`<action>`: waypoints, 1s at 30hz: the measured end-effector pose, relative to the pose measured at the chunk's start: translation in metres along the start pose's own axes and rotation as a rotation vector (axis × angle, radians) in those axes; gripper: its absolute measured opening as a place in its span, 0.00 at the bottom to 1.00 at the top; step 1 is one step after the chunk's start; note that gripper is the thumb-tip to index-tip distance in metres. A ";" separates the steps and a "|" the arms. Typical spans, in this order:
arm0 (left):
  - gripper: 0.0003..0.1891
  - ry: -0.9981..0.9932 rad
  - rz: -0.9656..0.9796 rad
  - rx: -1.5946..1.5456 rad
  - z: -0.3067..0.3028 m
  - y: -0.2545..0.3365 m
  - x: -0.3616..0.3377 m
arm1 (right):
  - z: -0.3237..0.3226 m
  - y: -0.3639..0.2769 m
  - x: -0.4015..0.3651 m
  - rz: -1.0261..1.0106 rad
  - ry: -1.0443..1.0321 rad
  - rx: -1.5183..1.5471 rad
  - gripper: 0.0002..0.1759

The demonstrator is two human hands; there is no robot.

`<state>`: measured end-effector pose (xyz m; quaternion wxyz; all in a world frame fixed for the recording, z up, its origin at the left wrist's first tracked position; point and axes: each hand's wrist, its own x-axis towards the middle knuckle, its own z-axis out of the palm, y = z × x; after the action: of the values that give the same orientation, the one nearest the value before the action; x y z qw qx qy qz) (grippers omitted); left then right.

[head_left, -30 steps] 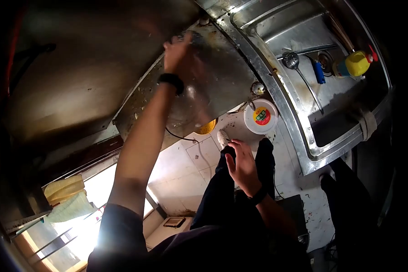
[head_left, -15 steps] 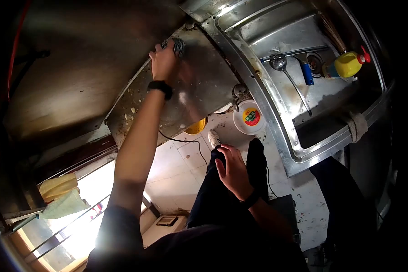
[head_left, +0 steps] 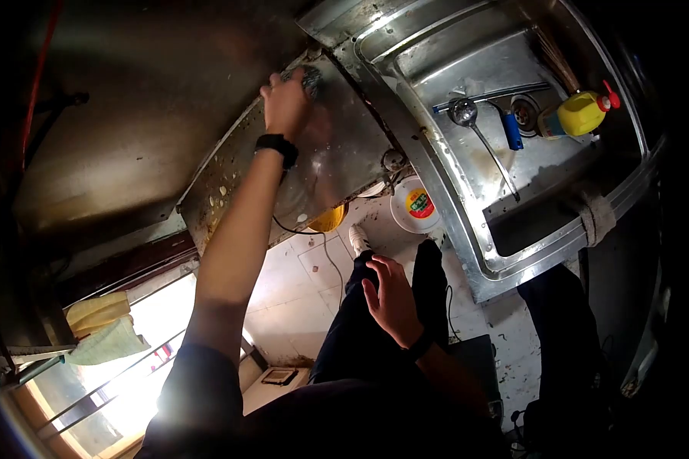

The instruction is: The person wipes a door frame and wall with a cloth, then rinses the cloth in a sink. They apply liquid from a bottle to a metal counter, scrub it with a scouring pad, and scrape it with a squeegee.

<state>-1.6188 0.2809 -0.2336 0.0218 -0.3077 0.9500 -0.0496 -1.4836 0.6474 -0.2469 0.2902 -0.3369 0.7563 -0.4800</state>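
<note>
Nothing I can read word for word from here. Best candidate: round label (head_left: 419,203) on the white lid (head_left: 403,219) on the floor by the sink (head_left: 491,170). Yellow at the top, red across the bottom, green character-like marks in the middle; print's too small to make out, so no brand or number off that one. Second: yellow bottle (head_left: 581,115) with the red cap (head_left: 609,95), in the sink. Bluish label (head_left: 549,122) toward its base end, dim and seen at a slant; can't pull any lettering from it. Those two labels are all I can report.
</note>
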 end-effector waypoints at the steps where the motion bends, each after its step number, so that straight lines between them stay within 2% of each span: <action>1: 0.24 -0.006 0.073 0.001 0.000 0.006 0.008 | 0.002 0.002 -0.001 -0.001 -0.002 -0.004 0.22; 2: 0.24 -0.013 0.147 0.002 -0.001 0.011 0.014 | 0.002 0.001 -0.001 -0.001 -0.002 -0.008 0.22; 4: 0.24 -0.031 0.090 -0.010 -0.004 0.014 0.019 | 0.002 0.001 0.001 -0.003 0.001 -0.002 0.22; 6: 0.23 0.111 0.092 0.063 0.015 -0.005 0.034 | -0.002 0.000 0.001 -0.010 -0.005 -0.003 0.22; 8: 0.22 0.101 0.076 0.102 0.017 -0.007 0.032 | -0.005 -0.003 -0.001 -0.024 -0.005 -0.014 0.22; 10: 0.23 -0.087 0.002 -0.048 -0.003 0.005 0.025 | -0.006 -0.004 -0.004 -0.012 -0.010 -0.012 0.22; 11: 0.23 -0.091 -0.002 -0.051 -0.010 0.020 0.010 | -0.007 -0.003 -0.006 -0.005 -0.019 -0.008 0.22; 13: 0.23 -0.068 0.430 0.449 -0.021 0.055 -0.033 | -0.001 0.000 -0.010 -0.014 -0.027 -0.002 0.21; 14: 0.23 -0.068 0.422 0.449 -0.020 0.054 -0.049 | 0.001 0.001 -0.009 -0.030 -0.024 0.004 0.21; 16: 0.25 0.125 0.503 0.215 -0.003 0.044 -0.082 | -0.001 -0.004 -0.012 -0.044 -0.042 0.006 0.21; 17: 0.25 0.131 0.497 0.217 0.001 0.030 -0.089 | -0.003 -0.005 -0.010 -0.056 -0.045 0.008 0.21; 19: 0.27 0.016 0.365 0.387 0.004 -0.002 -0.103 | -0.006 -0.009 -0.011 -0.057 -0.050 0.010 0.21; 22: 0.27 -0.070 0.345 0.427 0.012 -0.004 -0.082 | -0.005 -0.011 -0.013 -0.062 -0.066 -0.005 0.21; 23: 0.26 0.023 0.399 0.410 -0.005 0.020 -0.081 | -0.002 -0.011 -0.013 -0.068 -0.071 -0.018 0.21; 26: 0.26 0.066 0.412 0.227 0.014 0.067 -0.099 | 0.003 -0.013 -0.012 -0.095 -0.069 0.016 0.22; 30: 0.29 0.099 0.423 0.230 -0.002 0.039 -0.137 | 0.004 -0.020 -0.017 -0.100 -0.070 -0.015 0.22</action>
<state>-1.5305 0.3927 -0.2344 0.0201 -0.0945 0.9813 -0.1666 -1.4652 0.6526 -0.2283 0.2897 -0.3931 0.7313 -0.4761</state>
